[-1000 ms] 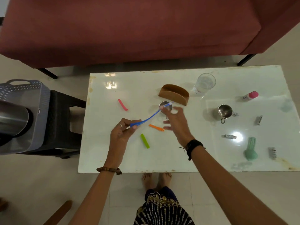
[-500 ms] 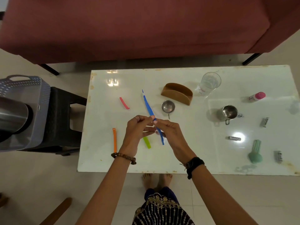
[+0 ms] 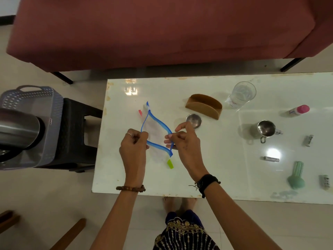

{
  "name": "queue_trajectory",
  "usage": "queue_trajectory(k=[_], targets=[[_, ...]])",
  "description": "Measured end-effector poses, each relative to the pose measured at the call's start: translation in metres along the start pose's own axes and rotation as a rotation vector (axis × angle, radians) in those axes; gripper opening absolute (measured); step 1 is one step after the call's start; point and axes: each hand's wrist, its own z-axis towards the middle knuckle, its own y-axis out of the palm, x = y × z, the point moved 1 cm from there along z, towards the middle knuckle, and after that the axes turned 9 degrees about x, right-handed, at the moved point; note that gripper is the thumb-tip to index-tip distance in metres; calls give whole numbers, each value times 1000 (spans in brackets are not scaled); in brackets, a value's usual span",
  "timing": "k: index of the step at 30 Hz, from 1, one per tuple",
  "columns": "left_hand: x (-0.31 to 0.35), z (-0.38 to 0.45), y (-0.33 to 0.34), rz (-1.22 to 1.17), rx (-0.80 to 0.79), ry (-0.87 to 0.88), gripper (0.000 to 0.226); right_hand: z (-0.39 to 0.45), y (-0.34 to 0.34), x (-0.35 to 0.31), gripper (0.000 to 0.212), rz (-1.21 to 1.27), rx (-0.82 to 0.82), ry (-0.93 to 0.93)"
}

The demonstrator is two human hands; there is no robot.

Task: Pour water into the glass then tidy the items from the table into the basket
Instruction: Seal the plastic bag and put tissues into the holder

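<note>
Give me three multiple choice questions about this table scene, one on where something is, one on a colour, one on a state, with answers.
1. Where is the basket?
A. On the table
B. On a dark stool left of the table
C. On the sofa

2. What colour is the rim of the clear pouch?
A. Blue
B. Orange
C. Black

3. How is the pouch's mouth?
A. Zipped flat
B. Pulled open by both hands
C. Knotted

Answers:
1 B, it sits on the stool beside the table.
2 A, blue strips edge the opening.
3 B, the left hand and right hand pull the rims apart.
</note>
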Motion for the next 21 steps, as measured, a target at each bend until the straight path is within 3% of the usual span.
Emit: queue_trajectory(k=[4,7,10,11,14,19,21], targets=[[-11,-7,14,36,11,120,33,3,4,16,18,-114,30,-43],[-36,-15,40,34,-124,26,29,9,-5,41,13,-541,117,-130],[-67,-18,64,-41,-209,-132,7,20,-9,61,18,-900,23,-203],[-75,-17,70,-42,-218,-129,13,24,-7,64,17,-936,-34,-203],[-89,-16,81,-52,-259,-143,10,33,-6,72,22,-884,-91,-157],[-98,-16,86,-43,-313,-177,6,39,-8,74,18,-277,-32,193],[-99,-20,86,1,-305,-116,31,40,-3,77,23,-260,-101,273]])
